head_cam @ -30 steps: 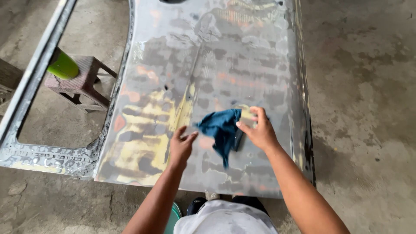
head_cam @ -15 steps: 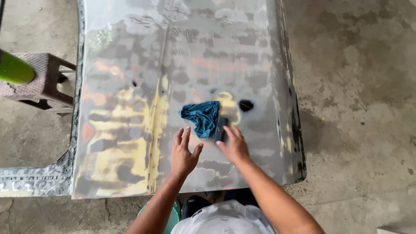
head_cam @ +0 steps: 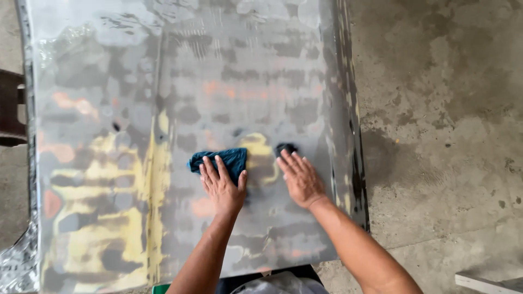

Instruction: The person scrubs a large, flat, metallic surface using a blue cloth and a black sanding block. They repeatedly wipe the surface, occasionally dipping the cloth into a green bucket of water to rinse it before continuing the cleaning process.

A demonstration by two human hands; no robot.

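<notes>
I see my left hand [head_cam: 222, 187] flat on a cloth [head_cam: 219, 161] lying on the metal panel [head_cam: 180, 71]; my right hand [head_cam: 300, 178] rests just right of it, fingertips at a small pad [head_cam: 285, 148]. Concrete floor [head_cam: 441, 109] lies right of the panel.

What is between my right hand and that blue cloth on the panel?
Nothing visible. The right hand lies flat on the sanded metal panel, and only bare panel separates it from the blue cloth, which the left hand already presses down.

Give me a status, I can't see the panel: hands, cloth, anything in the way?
Left hand flat on blue cloth. Right hand flat on sanded metal panel, fingertips at small dark pad. Nothing in the way.
</notes>
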